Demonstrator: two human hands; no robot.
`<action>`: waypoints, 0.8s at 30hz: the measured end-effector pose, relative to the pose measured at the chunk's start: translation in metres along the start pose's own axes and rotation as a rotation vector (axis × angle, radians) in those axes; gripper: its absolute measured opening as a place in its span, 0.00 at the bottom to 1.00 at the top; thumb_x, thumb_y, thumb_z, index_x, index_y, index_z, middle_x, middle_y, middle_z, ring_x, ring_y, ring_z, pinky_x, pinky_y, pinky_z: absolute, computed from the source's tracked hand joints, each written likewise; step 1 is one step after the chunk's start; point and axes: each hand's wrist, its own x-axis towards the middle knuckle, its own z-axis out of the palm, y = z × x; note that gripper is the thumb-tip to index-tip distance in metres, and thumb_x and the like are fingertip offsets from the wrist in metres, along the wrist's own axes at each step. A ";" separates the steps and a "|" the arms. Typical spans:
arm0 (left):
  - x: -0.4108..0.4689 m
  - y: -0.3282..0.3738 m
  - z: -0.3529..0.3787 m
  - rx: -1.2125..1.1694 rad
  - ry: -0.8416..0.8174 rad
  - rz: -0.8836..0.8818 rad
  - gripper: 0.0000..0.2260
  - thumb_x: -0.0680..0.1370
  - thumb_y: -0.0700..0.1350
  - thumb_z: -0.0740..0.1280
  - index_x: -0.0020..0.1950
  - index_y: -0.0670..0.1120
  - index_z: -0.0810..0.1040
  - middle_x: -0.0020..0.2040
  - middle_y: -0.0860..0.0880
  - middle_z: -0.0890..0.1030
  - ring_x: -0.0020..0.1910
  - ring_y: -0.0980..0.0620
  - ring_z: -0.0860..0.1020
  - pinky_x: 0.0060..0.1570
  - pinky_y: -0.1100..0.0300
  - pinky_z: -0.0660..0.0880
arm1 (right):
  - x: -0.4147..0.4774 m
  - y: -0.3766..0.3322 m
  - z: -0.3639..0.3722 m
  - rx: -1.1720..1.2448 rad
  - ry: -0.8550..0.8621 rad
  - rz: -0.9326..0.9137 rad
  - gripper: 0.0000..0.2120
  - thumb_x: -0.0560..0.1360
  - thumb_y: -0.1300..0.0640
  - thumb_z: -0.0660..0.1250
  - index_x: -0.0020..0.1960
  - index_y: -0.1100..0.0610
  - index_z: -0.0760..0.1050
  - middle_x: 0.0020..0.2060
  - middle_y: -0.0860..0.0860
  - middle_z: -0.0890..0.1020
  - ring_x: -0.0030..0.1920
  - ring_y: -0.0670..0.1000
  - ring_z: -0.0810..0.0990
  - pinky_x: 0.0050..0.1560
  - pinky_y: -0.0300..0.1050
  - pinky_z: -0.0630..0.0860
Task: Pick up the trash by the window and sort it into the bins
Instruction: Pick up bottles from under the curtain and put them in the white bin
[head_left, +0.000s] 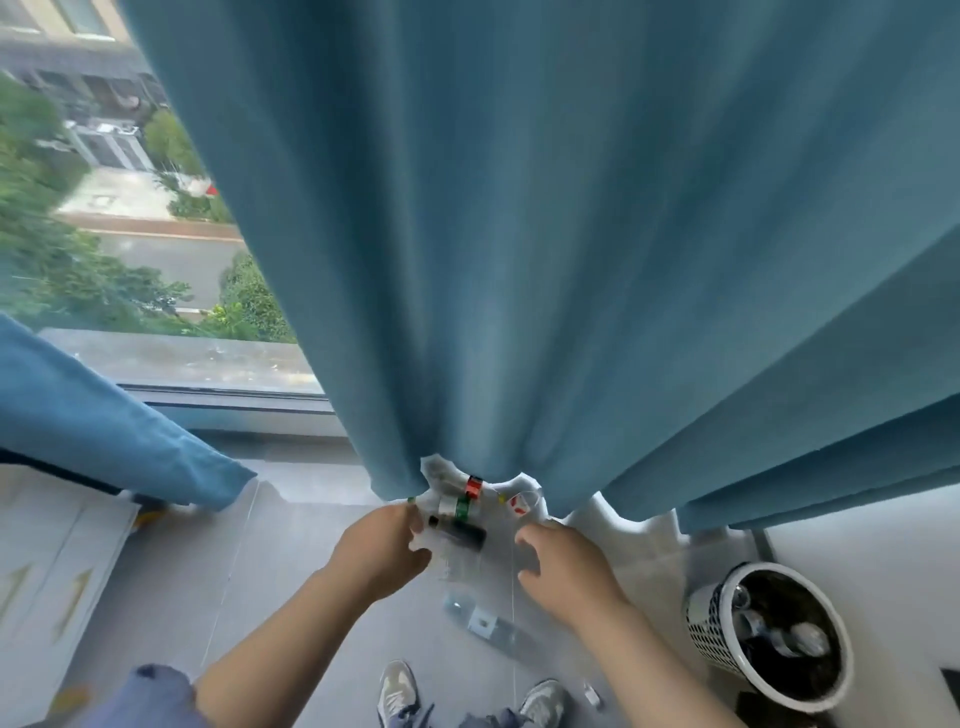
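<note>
A heap of trash lies on the grey floor at the foot of the blue curtain (519, 260). It holds a dark bottle (460, 531), a clear bottle with a green label (460, 506), another with a red label (472, 487) and a small red-and-white wrapper (518, 505). My left hand (382, 551) reaches into the heap's left side, its fingers curled against clear plastic beside the dark bottle. Just right of the heap hovers my right hand (563, 564), fingers spread and holding nothing. A flattened clear bottle (480, 621) lies on the floor below the hands.
A white mesh bin (711, 631) with a dark liner and bottles inside stands at the lower right. A small white scrap (592, 693) lies near my right shoe. White furniture (52, 571) is at the left. The window (130, 234) is behind the curtain.
</note>
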 end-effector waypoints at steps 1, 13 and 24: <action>0.001 -0.011 -0.003 0.007 -0.002 -0.010 0.15 0.75 0.51 0.65 0.61 0.49 0.74 0.58 0.52 0.78 0.57 0.51 0.76 0.54 0.59 0.74 | 0.002 -0.007 0.002 0.000 -0.004 0.006 0.14 0.72 0.57 0.63 0.57 0.51 0.75 0.54 0.49 0.79 0.53 0.53 0.78 0.50 0.45 0.75; 0.043 -0.038 -0.018 0.000 0.010 -0.041 0.15 0.75 0.51 0.65 0.61 0.50 0.74 0.58 0.52 0.79 0.57 0.50 0.77 0.54 0.58 0.74 | 0.053 -0.023 -0.010 -0.074 -0.033 -0.017 0.18 0.74 0.54 0.64 0.64 0.51 0.72 0.60 0.48 0.78 0.60 0.52 0.76 0.54 0.42 0.73; 0.081 -0.038 -0.022 0.024 -0.036 -0.011 0.15 0.75 0.50 0.65 0.60 0.49 0.73 0.57 0.52 0.79 0.56 0.50 0.77 0.54 0.58 0.74 | 0.091 -0.019 -0.008 -0.092 -0.038 -0.012 0.16 0.75 0.56 0.61 0.63 0.52 0.73 0.58 0.51 0.79 0.58 0.53 0.77 0.51 0.43 0.73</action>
